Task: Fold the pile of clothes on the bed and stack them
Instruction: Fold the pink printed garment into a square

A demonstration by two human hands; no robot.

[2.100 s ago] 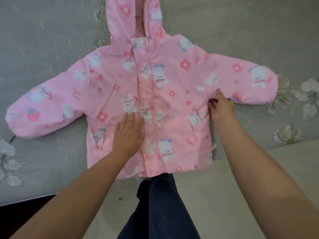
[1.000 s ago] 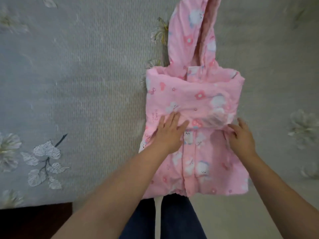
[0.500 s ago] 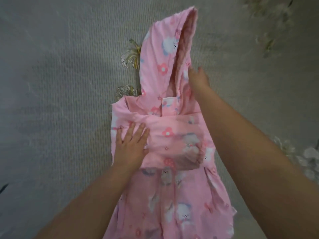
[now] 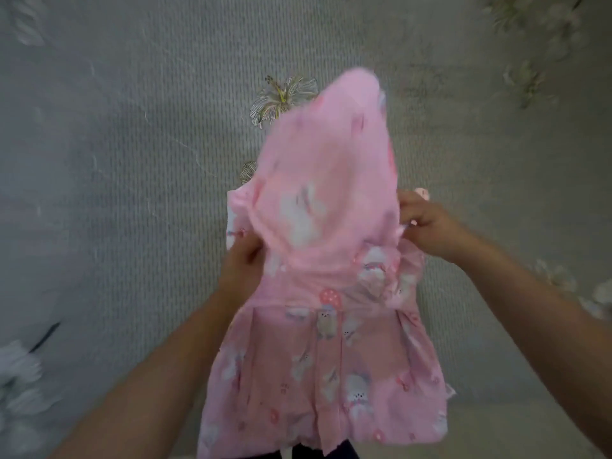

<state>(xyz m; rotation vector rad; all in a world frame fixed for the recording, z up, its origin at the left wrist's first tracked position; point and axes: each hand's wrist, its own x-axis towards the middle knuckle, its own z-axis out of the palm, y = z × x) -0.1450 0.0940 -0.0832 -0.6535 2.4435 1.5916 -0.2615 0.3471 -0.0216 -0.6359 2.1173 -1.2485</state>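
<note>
The pink jacket [image 4: 324, 342] lies on the bed [image 4: 116, 193], its hood [image 4: 328, 180] lifted and blurred mid-fold. That puffy hood could spring open or drag the tucked sleeves loose unless pressed flat. The right hand [image 4: 427, 226] pinches fabric at the shoulder; the left hand [image 4: 240, 263], half hidden beneath the hood, has a grip I cannot tell.

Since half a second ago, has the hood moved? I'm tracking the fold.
Yes. The hood has swung down toward the person, away from the flower print on the bedspread, and now covers the folded sleeves. Both hands grip the jacket's sides.
</note>
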